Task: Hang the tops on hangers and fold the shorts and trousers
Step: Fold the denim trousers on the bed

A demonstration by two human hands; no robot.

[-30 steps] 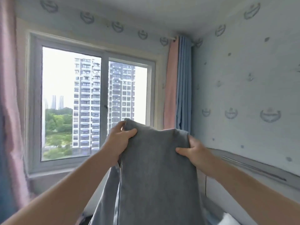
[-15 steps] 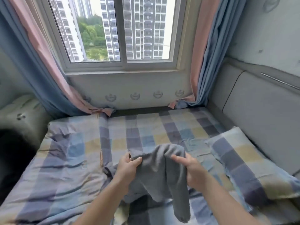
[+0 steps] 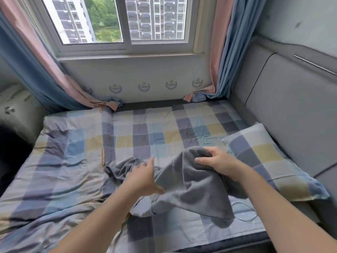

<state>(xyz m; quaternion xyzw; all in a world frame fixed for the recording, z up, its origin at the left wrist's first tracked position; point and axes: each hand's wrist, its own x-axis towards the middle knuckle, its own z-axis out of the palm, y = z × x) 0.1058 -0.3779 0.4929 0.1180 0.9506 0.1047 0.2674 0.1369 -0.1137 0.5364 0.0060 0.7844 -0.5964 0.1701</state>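
Observation:
Grey trousers (image 3: 191, 187) lie partly crumpled on the checked bedsheet (image 3: 76, 161) in the middle of the bed. My right hand (image 3: 218, 163) grips a bunched fold of the grey cloth and holds it a little above the sheet, so the fabric drapes down toward the bed's front edge. My left hand (image 3: 144, 177) is beside the cloth with fingers straight, blurred by motion, and holds nothing. More grey cloth lies bunched to the left, behind my left hand.
A checked pillow (image 3: 264, 157) lies at the right against the grey padded headboard (image 3: 291, 110). The window (image 3: 125, 24) with pink and blue curtains (image 3: 224, 52) stands behind the bed. A dark gap lies off the bed's left side.
The trousers came down from in front of the window onto the bed. My left hand has let go of the cloth and opened; my right hand keeps its grip.

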